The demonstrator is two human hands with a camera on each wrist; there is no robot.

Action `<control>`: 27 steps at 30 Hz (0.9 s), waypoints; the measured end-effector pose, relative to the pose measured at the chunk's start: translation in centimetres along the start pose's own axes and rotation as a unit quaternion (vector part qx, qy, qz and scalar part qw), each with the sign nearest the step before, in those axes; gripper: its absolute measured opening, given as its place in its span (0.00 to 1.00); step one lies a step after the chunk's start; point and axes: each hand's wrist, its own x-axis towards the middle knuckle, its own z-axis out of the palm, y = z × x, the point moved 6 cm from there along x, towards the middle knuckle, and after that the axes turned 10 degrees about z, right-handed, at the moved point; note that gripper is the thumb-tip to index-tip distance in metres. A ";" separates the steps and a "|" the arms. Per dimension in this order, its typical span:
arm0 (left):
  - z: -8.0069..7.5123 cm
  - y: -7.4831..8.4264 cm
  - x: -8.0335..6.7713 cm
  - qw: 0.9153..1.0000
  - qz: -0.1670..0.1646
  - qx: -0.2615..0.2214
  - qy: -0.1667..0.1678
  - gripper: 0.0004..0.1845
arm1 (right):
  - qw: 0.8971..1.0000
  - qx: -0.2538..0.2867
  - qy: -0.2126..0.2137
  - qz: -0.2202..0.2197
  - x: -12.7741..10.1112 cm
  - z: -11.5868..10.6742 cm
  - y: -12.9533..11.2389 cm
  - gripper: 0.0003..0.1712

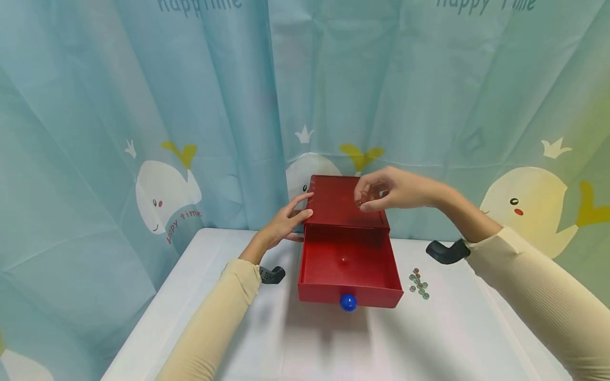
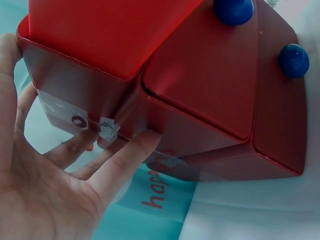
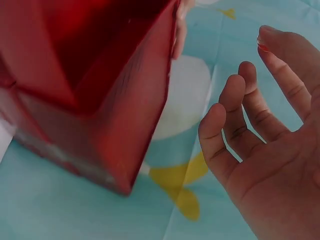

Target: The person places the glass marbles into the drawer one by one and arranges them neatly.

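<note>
We face a whale-print curtain (image 1: 229,106) behind a white table (image 1: 267,344), where a red drawer unit (image 1: 333,198) stands. Our left hand (image 1: 281,226), fingers spread, touches its side; our right hand (image 1: 393,188) pinches a small reddish piece (image 1: 359,203) near its top.

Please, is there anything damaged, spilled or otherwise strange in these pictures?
Nothing looks clearly damaged or spilled. Slightly odd is what seems to be clear tape on the side of the red cabinet, near the left hand, like a makeshift fix.
</note>
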 end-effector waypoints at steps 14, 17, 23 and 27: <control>0.1 0.0 -0.1 1.000 -0.005 0.003 0.000 0.32 | 0.996 -0.005 -0.038 -0.075 4.2 4.7 -2.7 0.06; 0.2 0.0 -0.1 1.000 -0.005 0.004 -0.001 0.31 | 0.996 -0.013 -0.039 -0.076 4.7 5.6 -2.8 0.05; 0.3 0.2 -0.1 1.000 -0.007 0.005 -0.001 0.30 | 0.998 -0.020 -0.036 -0.056 5.2 6.7 -2.3 0.06; 0.3 0.2 -0.1 1.000 -0.009 0.005 0.001 0.30 | 0.997 -0.037 -0.033 -0.058 5.3 6.9 -2.3 0.06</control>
